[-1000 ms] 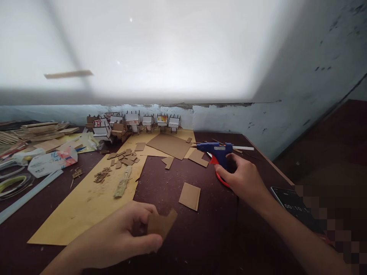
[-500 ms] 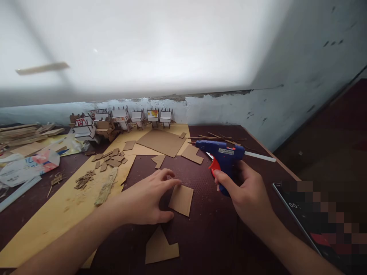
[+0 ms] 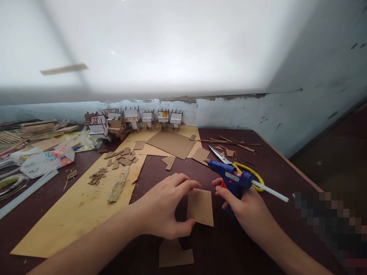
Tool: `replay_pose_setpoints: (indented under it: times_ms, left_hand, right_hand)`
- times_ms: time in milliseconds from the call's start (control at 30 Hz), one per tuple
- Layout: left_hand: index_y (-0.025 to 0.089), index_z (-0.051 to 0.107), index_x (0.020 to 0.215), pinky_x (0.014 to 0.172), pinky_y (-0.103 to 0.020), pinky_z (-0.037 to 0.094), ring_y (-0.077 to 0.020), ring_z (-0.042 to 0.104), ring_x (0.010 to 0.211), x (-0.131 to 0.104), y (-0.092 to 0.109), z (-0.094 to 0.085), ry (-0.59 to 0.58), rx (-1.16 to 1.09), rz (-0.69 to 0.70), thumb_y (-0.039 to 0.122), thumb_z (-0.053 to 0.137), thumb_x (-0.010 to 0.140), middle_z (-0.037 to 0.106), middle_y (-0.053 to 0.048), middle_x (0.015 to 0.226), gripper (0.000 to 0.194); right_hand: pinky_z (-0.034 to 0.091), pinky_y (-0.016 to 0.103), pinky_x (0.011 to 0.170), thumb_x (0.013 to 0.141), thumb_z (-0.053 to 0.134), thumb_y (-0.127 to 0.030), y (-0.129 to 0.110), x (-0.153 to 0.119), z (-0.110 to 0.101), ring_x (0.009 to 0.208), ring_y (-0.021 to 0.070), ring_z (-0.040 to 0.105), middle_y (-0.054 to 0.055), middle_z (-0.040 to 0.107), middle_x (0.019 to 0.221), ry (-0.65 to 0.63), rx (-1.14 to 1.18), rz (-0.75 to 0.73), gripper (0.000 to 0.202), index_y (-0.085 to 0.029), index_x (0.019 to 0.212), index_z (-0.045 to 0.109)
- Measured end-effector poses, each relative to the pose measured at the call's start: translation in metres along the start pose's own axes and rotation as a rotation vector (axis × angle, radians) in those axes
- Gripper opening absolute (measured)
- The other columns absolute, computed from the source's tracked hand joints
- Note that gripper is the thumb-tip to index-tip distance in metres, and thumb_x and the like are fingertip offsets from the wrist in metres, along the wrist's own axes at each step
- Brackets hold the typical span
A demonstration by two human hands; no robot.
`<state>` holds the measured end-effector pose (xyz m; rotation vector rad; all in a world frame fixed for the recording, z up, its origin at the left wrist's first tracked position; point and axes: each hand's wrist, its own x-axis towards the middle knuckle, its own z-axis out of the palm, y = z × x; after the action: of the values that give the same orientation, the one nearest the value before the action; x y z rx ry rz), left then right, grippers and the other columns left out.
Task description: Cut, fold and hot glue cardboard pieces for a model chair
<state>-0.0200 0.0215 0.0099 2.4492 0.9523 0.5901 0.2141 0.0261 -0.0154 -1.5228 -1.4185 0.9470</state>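
My left hand [image 3: 169, 206] has its thumb and fingers on two edges of a small square cardboard piece [image 3: 201, 207], pinching it over the dark tabletop. In my right hand [image 3: 243, 204] is a blue hot glue gun [image 3: 229, 173] with a red trigger, its nozzle pointing left and away from me. A white glue stick [image 3: 271, 191] juts from its rear. Just behind the gun lie yellow-handled scissors [image 3: 222, 154], partly covered by it. A notched cardboard piece [image 3: 174, 256] rests below my left hand.
Several small cardboard chairs [image 3: 132, 117] stand along the wall. Yellow card sheets [image 3: 83, 214] carry cardboard scraps [image 3: 123, 156] and a larger cardboard panel [image 3: 172, 143]. Wood strips [image 3: 43, 128], a plastic bag [image 3: 48, 162] and tape rolls [image 3: 13, 185] are at left. Thin sticks [image 3: 229, 141] lie back right.
My left hand has closed on the square cardboard piece, which now appears tilted. The glue gun has come down and nearer, revealing the scissors. The whole view has shifted.
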Motion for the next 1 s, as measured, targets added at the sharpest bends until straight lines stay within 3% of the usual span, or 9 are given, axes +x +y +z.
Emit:
replay_pose_setpoints:
  times_ms: [67, 200, 300, 433, 567, 633, 700, 833, 1000]
  left_hand:
    - [0.019, 0.051, 0.136, 0.098, -0.041, 0.05, -0.0285, 0.06, 0.111, -0.001, 0.003, -0.002, 0.033, -0.021, 0.033, 0.027, 0.072, 0.074, 0.061, -0.013, 0.124, 0.066]
    - [0.018, 0.051, 0.137, 0.099, -0.04, 0.05, -0.0276, 0.062, 0.111, -0.003, 0.005, -0.006, 0.05, -0.033, 0.043, 0.026, 0.073, 0.073, 0.062, -0.012, 0.124, 0.068]
    - [0.019, 0.052, 0.137, 0.099, -0.037, 0.05, -0.0261, 0.062, 0.113, -0.005, 0.006, -0.01, 0.051, -0.07, 0.032, 0.023, 0.073, 0.073, 0.062, -0.011, 0.127, 0.067]
    - [0.022, 0.052, 0.14, 0.094, -0.034, 0.05, -0.0239, 0.061, 0.111, -0.005, 0.007, -0.015, 0.144, -0.17, -0.045, 0.019, 0.07, 0.079, 0.058, -0.01, 0.137, 0.064]
    - [0.019, 0.067, 0.121, 0.069, -0.027, 0.048, -0.0179, 0.063, 0.081, -0.001, 0.007, -0.008, 0.036, -0.603, -0.275, 0.038, 0.066, 0.092, 0.071, -0.006, 0.098, 0.034]
    - [0.015, 0.073, 0.102, 0.068, -0.026, 0.046, -0.016, 0.061, 0.076, 0.002, 0.006, 0.0, -0.019, -0.812, -0.317, 0.04, 0.061, 0.096, 0.07, -0.005, 0.086, 0.028]
    - [0.013, 0.073, 0.093, 0.069, -0.026, 0.046, -0.0147, 0.06, 0.073, 0.004, 0.006, 0.007, 0.014, -0.891, -0.338, 0.04, 0.058, 0.098, 0.07, -0.005, 0.082, 0.031]
    - [0.015, 0.068, 0.088, 0.061, -0.025, 0.045, -0.0141, 0.059, 0.065, 0.005, 0.003, 0.014, 0.09, -0.855, -0.427, 0.043, 0.052, 0.1, 0.071, -0.005, 0.077, 0.035]
    - [0.019, 0.061, 0.074, 0.062, -0.027, 0.042, -0.0154, 0.06, 0.065, 0.003, -0.003, 0.012, 0.185, -0.508, -0.434, 0.043, 0.047, 0.103, 0.068, -0.002, 0.07, 0.04]
  right_hand:
    - [0.057, 0.032, 0.057, 0.08, 0.071, -0.045, -0.002, 0.0, 0.001, 0.079, 0.0258, 0.068, 0.007, 0.073, 0.089, -0.07, 0.078, 0.039, 0.028, -0.02, 0.094, 0.07]
    - [0.053, 0.029, 0.056, 0.08, 0.075, -0.047, -0.006, -0.002, 0.002, 0.065, 0.0199, 0.064, 0.003, 0.07, 0.071, -0.256, 0.2, 0.058, 0.029, -0.018, 0.079, 0.07]
    - [0.052, 0.028, 0.062, 0.08, 0.079, -0.044, -0.005, -0.005, 0.002, 0.063, 0.0174, 0.063, 0.001, 0.068, 0.067, -0.285, 0.287, 0.08, 0.027, -0.018, 0.081, 0.071]
    - [0.055, 0.028, 0.064, 0.072, 0.087, -0.043, -0.005, -0.008, 0.001, 0.069, 0.0186, 0.064, 0.002, 0.071, 0.078, -0.177, 0.405, 0.168, 0.034, -0.019, 0.091, 0.071]
    - [0.059, 0.028, 0.067, 0.066, 0.091, -0.043, -0.006, -0.01, 0.001, 0.077, 0.0209, 0.069, 0.002, 0.073, 0.092, -0.039, 0.426, 0.2, 0.045, -0.022, 0.1, 0.07]
    - [0.059, 0.029, 0.068, 0.068, 0.089, -0.046, -0.004, -0.011, 0.002, 0.074, 0.0214, 0.07, 0.001, 0.073, 0.087, -0.022, 0.362, 0.169, 0.045, -0.022, 0.101, 0.07]
    - [0.059, 0.031, 0.069, 0.072, 0.086, -0.048, -0.002, -0.011, 0.002, 0.072, 0.0221, 0.071, 0.001, 0.073, 0.082, -0.022, 0.292, 0.108, 0.042, -0.022, 0.1, 0.069]
    - [0.059, 0.03, 0.066, 0.079, 0.078, -0.053, -0.005, -0.012, 0.001, 0.069, 0.0221, 0.071, 0.004, 0.074, 0.079, 0.016, 0.193, 0.047, 0.036, -0.021, 0.095, 0.07]
    - [0.053, 0.025, 0.053, 0.085, 0.068, -0.053, -0.019, -0.015, -0.003, 0.058, 0.0178, 0.063, 0.003, 0.068, 0.064, 0.075, 0.196, 0.046, 0.035, -0.02, 0.076, 0.069]
